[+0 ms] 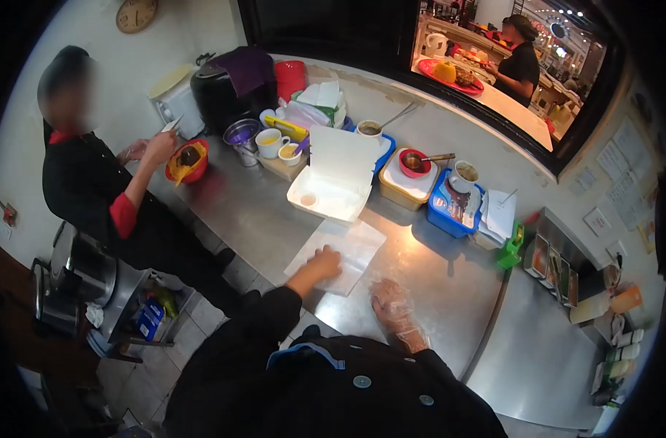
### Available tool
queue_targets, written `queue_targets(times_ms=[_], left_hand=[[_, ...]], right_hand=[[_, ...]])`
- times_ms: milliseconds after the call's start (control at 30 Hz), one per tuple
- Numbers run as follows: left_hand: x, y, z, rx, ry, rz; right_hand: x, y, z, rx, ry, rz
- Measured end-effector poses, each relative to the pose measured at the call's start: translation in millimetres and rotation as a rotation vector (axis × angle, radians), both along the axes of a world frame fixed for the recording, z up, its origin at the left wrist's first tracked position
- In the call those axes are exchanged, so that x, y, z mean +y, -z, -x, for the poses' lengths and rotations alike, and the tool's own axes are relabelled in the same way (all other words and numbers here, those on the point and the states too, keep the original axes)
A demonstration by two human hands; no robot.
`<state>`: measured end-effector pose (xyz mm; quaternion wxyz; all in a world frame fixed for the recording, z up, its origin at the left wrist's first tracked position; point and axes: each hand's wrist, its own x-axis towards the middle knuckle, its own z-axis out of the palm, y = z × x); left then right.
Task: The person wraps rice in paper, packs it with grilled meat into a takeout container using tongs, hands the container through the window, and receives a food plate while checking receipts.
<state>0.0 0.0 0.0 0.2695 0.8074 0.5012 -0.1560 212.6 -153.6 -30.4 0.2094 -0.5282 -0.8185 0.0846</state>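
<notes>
My bare left hand (323, 264) rests on a white sheet of paper (355, 248), its fingers slightly bent and apart. The sheet lies flat on the steel counter (267, 212). My right hand (392, 301) wears a clear plastic glove and lies on the counter to the right of the paper, holding nothing that I can see. Just beyond the sheet stands an open white takeaway box (333, 188) with its lid up. Inside the box, at the left, sits a small round cup (308, 199).
Along the wall stand a yellow tub (406, 191), a blue tub (450, 212), mugs and a red bowl with a ladle (415, 163). At the left a co-worker (92, 175) handles a red basket of food (188, 161). A topping rack (552, 266) stands right.
</notes>
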Motion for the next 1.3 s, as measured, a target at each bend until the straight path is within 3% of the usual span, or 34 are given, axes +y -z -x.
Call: queue_targets(times_ms=[33,67,100,167,267,367,433,533,633,667,733,867,933,1067,1133,1267,1300], left_hand=[[-18.4,-11.0,10.5,-0.187,-0.177,-0.081],[-22.9,-5.3,17.6,-0.176,-0.176,-0.099],[-61.1,11.2,6.8,-0.222,-0.213,-0.065],[-49.6,15.4,9.9,-0.282,-0.278,-0.158],[-39.1,-4.0,10.3,-0.257,-0.069,-0.17],[-14.3,4.6,14.1,-0.337,0.042,-0.024],[16.0,-24.8,3.0,-0.465,-0.056,-0.027],[91.6,-30.2,-13.5,-0.607,-0.172,-0.6],[156.0,-30.5,-14.8,-0.433,-0.267,-0.722],[166.9,-27.6,-14.2,-0.437,-0.262,-0.721],[189.7,-3.0,-13.0,-0.159,-0.129,-0.571],[192.2,24.5,-19.4,-0.13,-0.169,-0.415],[192.8,38.5,-16.0,-0.265,-0.141,-0.521],[191.8,51.4,-19.5,-0.127,-0.019,-0.572],[185.5,38.7,-27.1,-0.028,0.01,-0.351],[147.6,-7.0,-23.1,-0.288,-0.188,-0.378],[136.3,-17.3,-17.5,-0.427,-0.234,-0.555]], right_hand=[[4.6,-19.1,8.7,0.112,0.041,-0.039],[6.7,-31.5,19.8,0.227,0.079,-0.071],[-24.6,-42.5,15.6,0.236,0.081,0.018],[2.3,-54.4,30.7,0.177,0.019,-0.112],[29.2,-40.2,45.5,0.067,-0.106,-0.313],[34.4,-4.2,50.0,0.122,-0.123,-0.303],[36.5,4.4,51.2,0.229,-0.124,-0.292],[36.6,-0.8,52.2,0.329,-0.11,-0.304],[40.6,6.0,51.3,0.334,-0.115,-0.317],[41.9,12.0,49.9,0.342,-0.126,-0.304],[42.2,8.8,46.7,0.334,-0.133,-0.287],[46.4,7.7,43.0,0.342,-0.185,-0.247],[46.3,8.7,43.2,0.355,-0.173,-0.252],[46.8,6.9,44.2,0.355,-0.168,-0.256],[45.5,8.8,44.2,0.346,-0.164,-0.255],[44.8,7.9,46.8,0.346,-0.146,-0.298],[44.3,4.7,48.0,0.35,-0.161,-0.306]])
